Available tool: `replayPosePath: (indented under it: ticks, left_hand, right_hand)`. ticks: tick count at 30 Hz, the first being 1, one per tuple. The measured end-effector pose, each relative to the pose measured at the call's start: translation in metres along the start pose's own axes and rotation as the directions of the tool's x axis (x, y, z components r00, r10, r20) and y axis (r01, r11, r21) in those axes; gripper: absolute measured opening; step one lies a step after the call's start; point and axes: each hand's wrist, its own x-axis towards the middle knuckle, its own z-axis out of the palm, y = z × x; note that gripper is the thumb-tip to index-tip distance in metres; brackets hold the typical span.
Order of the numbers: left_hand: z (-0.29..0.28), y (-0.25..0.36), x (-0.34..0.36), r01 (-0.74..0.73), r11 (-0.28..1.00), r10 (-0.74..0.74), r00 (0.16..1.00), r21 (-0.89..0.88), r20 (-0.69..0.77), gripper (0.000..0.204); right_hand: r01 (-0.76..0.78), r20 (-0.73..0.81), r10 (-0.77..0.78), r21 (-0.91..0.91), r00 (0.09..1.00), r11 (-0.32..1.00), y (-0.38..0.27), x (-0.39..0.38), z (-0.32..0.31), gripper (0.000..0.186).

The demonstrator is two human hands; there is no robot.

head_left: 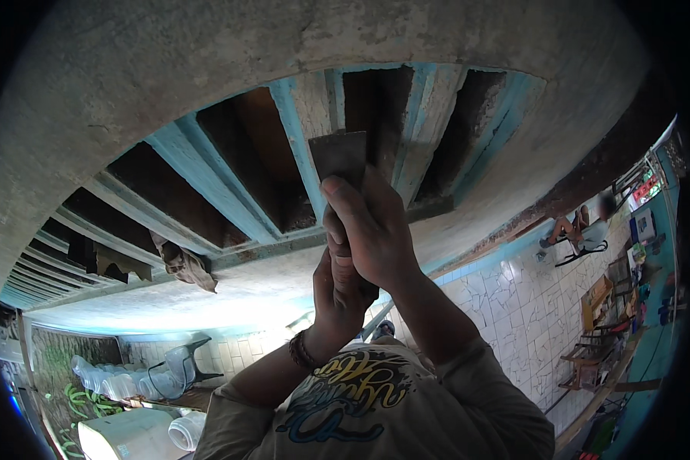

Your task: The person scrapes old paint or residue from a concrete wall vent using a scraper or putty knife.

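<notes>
Both my hands are raised and wrapped round a putty knife with a broad dark blade (337, 152). My right hand (374, 230) grips high, its thumb laid along the base of the blade. Lower down, my left hand (336, 287), with a braided bracelet at the wrist, closes round the handle, which is mostly hidden. The blade's edge lies over a partly bare concrete slat (312, 103), among slats with light blue paint; whether it touches cannot be told. A blue slat (216, 180) stands to the left, with dark gaps between slats.
A crumpled cloth (184, 263) hangs from the slats at left. Below are a grey plastic chair (178, 370), clear plastic containers (119, 379) and a pale box (126, 435). A seated person (586, 230) is far right, beyond tiled floor (506, 307) and wooden furniture (594, 353).
</notes>
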Motion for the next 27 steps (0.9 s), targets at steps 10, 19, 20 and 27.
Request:
replayPosePath:
  ticks: [10, 19, 20, 27]
  left_hand:
    - [0.001, 0.028, 0.007, 0.017, 1.000, -0.016, 0.999, -0.026, 0.027, 0.046]
    - [-0.009, 0.031, 0.007, -0.004, 1.000, 0.004, 1.000, -0.015, 0.030, 0.048]
    - [-0.007, 0.034, 0.008, -0.014, 1.000, 0.014, 1.000, -0.019, 0.005, 0.048]
    - [-0.012, 0.038, 0.014, -0.051, 0.993, 0.068, 0.986, -0.107, 0.155, 0.039]
  right_hand:
    - [0.141, 0.024, -0.140, -0.105, 0.990, 0.984, -0.010, 0.006, 0.010, 0.015]
    - [0.202, 0.001, -0.203, -0.080, 0.979, 0.976, -0.007, 0.013, 0.019, 0.016]
    - [0.201, 0.002, -0.201, -0.081, 0.980, 0.976, -0.009, 0.013, 0.019, 0.016]
    - [0.091, 0.007, -0.094, 0.206, 0.996, 0.974, -0.018, 0.016, 0.017, 0.013]
